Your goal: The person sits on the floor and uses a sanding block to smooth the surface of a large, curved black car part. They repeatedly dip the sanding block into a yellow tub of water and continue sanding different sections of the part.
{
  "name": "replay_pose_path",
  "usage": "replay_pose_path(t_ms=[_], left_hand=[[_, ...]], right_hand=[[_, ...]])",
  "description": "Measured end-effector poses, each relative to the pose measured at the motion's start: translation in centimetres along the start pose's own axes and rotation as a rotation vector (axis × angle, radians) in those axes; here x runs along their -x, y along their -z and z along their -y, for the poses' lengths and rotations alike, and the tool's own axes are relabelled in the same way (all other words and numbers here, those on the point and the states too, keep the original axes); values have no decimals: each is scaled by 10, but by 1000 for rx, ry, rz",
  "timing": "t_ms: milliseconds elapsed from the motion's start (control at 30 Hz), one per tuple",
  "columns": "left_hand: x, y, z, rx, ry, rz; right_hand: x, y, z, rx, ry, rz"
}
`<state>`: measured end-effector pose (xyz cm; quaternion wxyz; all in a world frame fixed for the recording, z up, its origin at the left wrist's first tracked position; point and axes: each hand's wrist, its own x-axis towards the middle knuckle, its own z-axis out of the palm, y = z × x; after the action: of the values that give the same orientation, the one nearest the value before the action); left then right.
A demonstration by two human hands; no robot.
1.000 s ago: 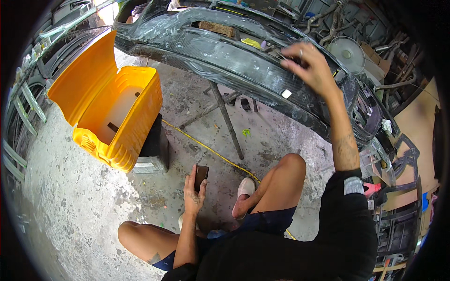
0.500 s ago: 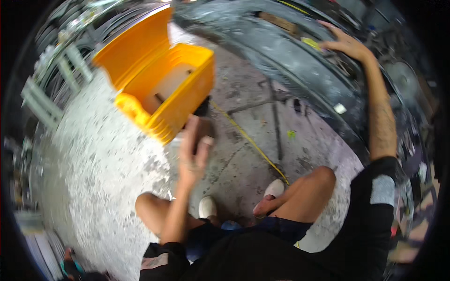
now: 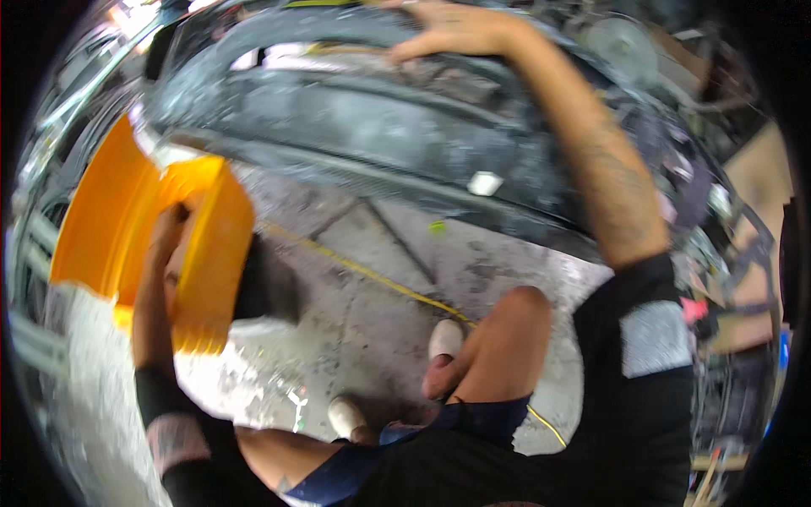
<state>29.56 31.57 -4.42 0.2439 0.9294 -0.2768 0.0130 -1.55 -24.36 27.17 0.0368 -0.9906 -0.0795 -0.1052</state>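
Note:
My left hand reaches down inside the open yellow plastic box; its blurred fingers are partly hidden, and what they hold is unclear. The box has its lid raised on the left side and rests on a black block. My right hand is spread open along the upper edge of a large dusty black car body panel, its thumb pointing toward a long opening in it. A small white square lies on the panel's lower part.
Crossed metal stand legs are under the panel, and a yellow cable runs across the concrete floor. At the right are cluttered parts, a fan and cardboard. Metal racking lines the left.
My left hand, which held a dark rectangular block low near my legs, has moved up and left into the yellow box. My right hand stays at the panel. The view has shifted and blurred.

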Motion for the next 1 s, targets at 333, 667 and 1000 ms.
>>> replay_pose_path(t_ms=[333, 667, 1000], left_hand=[[-18, -85, 24, -255, 172, 172], [7, 64, -144, -278, -298, -156], [213, -235, -224, -111, 23, 445]], right_hand=[[27, -7, 19, 86, -23, -65], [20, -2, -17, -8, -65, -19], [-13, 8, -5, -40, -67, 68]])
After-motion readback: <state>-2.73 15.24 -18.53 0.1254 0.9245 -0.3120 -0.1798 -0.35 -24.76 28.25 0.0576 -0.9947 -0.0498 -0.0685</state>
